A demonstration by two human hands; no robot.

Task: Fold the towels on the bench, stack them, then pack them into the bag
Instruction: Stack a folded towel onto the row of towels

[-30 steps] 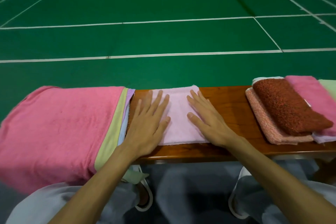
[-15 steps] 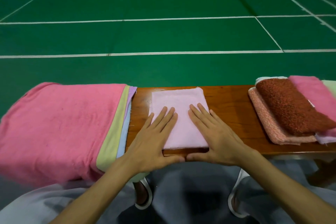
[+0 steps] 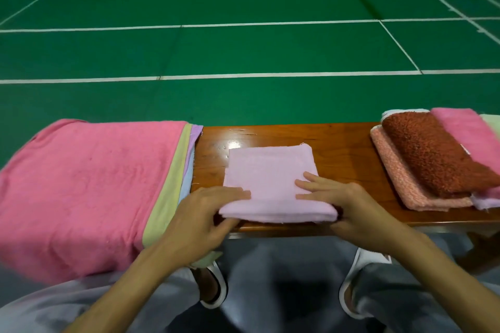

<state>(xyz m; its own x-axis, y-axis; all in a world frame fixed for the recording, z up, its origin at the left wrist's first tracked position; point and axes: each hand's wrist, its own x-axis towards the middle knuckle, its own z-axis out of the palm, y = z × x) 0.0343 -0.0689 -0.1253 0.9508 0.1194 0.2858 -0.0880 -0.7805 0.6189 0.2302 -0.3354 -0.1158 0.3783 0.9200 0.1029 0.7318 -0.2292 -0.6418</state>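
Note:
A folded pale lilac towel [image 3: 270,178] lies in the middle of the wooden bench [image 3: 343,151], its near edge lifted off the wood. My left hand [image 3: 200,213] grips its near left corner, thumb under and fingers on top. My right hand [image 3: 349,205] grips the near right corner the same way. At the left, a pink towel [image 3: 86,186] lies unfolded over the bench on top of a yellow-green, a lilac and a light blue one. At the right sits a stack of folded towels [image 3: 433,159], rust-brown on top of salmon, with pink beside it.
The bench stands at the edge of a green sports court [image 3: 243,48] with white lines. My knees in grey trousers and my white slippers [image 3: 213,286] are below the bench's front edge. No bag is in view.
Both hands slid from flat on top of the lilac towel to its near edge and took hold of the two near corners. The near edge has risen off the bench.

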